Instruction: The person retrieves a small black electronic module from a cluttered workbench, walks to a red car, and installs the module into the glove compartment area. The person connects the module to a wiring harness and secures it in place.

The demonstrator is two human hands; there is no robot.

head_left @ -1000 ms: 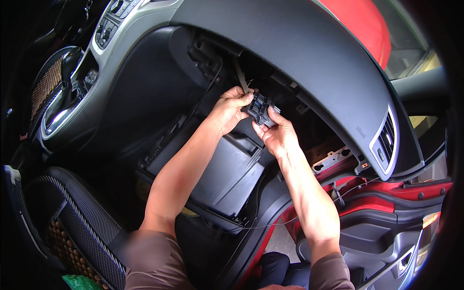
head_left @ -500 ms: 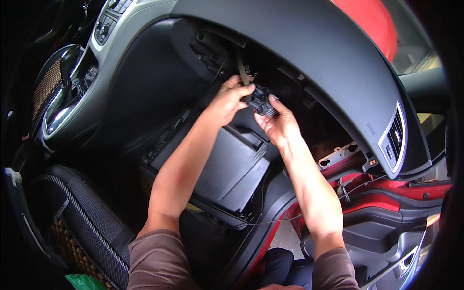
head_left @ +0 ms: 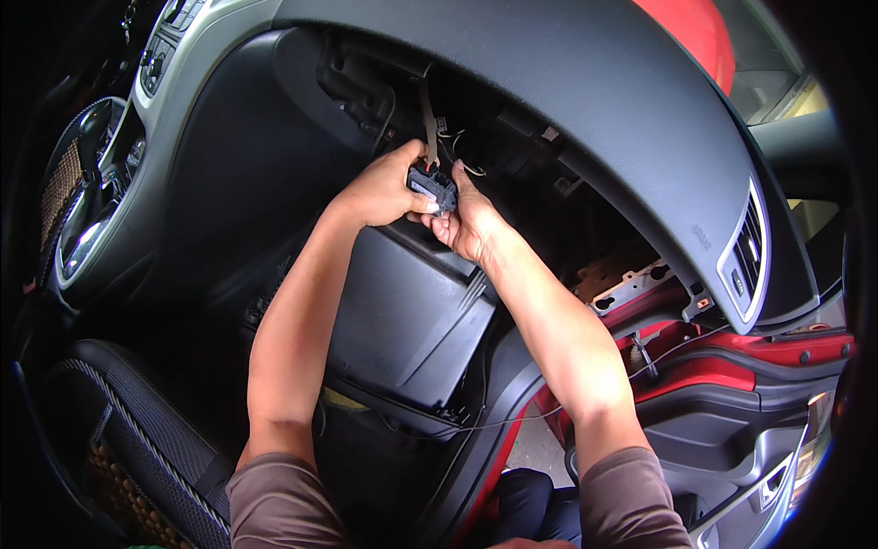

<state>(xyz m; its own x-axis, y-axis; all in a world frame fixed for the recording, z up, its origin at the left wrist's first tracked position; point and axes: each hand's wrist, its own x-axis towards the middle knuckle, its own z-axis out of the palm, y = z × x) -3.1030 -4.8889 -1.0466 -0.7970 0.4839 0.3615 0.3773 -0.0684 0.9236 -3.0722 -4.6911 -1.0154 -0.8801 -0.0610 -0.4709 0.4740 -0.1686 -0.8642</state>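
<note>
Between both hands is a black plastic module (head_left: pixel 433 188), boxy, with a small pale label on one side. A taped beige wiring harness (head_left: pixel 428 119) runs down to its upper end from under the dashboard. My left hand (head_left: pixel 380 190) grips the module's left side, thumb across its lower front. On its right side, my right hand (head_left: pixel 468 220) holds it with thumb up and fingers curled beneath. Thin loose pale wires (head_left: pixel 468 166) hang just by the right thumb. Fingers partly hide the module's lower end.
Below the hands a dark glove box (head_left: pixel 402 320) hangs down. Above is the curved dashboard (head_left: pixel 549 82), its side air vent (head_left: pixel 748 256) at right. A metal bracket (head_left: pixel 631 291) shows under it. The seat (head_left: pixel 137 421) is at lower left, the open red door (head_left: pixel 713 375) at right.
Both hands and the module have shifted left, and the view has moved somewhat too. The module has turned, showing its labelled side. My left hand now wraps further down its side.
</note>
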